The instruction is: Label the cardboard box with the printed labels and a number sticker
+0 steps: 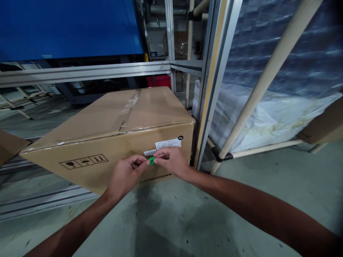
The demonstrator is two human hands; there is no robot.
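A taped cardboard box [112,132] sits in front of me with handling symbols and a white label [168,144] on its near face. Both hands meet in front of that face, just below the label. My left hand [125,176] and my right hand [171,161] each pinch a small green sticker [152,161] held between their fingertips. The fingers of both hands are closed around it.
A metal frame post [211,82] stands right of the box. A white plastic-wrapped load [270,117] lies behind cream pipes [268,75] at the right. Floor rails [40,201] run at the left. A blue panel [66,28] fills the upper left. Another carton corner [8,144] shows at far left.
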